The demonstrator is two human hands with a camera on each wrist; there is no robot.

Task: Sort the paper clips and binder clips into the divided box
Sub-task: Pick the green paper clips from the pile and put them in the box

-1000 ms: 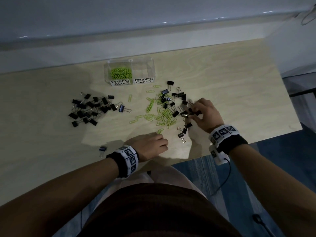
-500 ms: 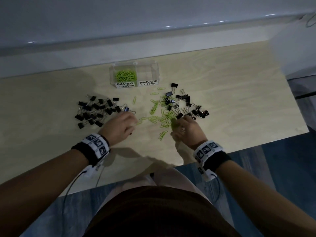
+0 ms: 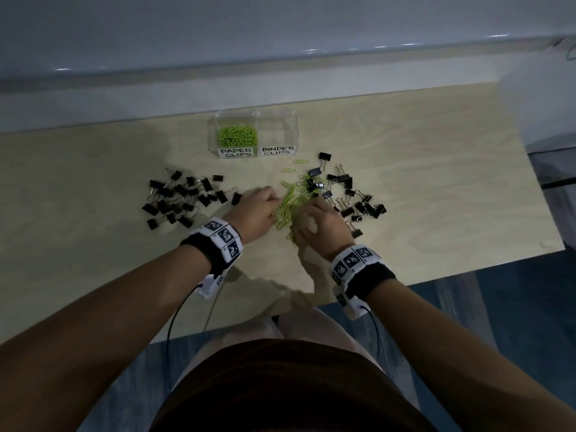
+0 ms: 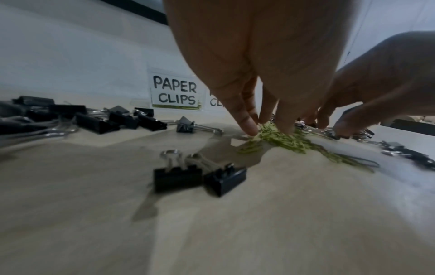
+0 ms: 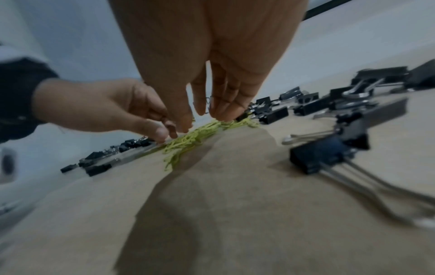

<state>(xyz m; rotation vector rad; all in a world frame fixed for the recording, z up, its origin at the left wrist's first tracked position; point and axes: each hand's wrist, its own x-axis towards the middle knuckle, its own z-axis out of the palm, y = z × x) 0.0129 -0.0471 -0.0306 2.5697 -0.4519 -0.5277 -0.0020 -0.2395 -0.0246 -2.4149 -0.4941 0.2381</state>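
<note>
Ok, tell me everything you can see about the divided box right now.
The divided box is a small clear container, plastic by its look, standing upright at the far side of the wooden table, no hand touching it. A central wall splits it in two. White handwritten labels on the front read PAPER CLIPS on the left and BINDER CLIPS on the right. The left compartment holds a heap of green paper clips; the right one looks empty.

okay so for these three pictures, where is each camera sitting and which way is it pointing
Head: on the person's head, looking down at the table; both forearms, left hand and right hand show.
Left wrist: low beside the left hand, facing the divided box.
Right wrist: low beside the right hand, facing the left hand.
All three share the green paper clips between the hands.
</note>
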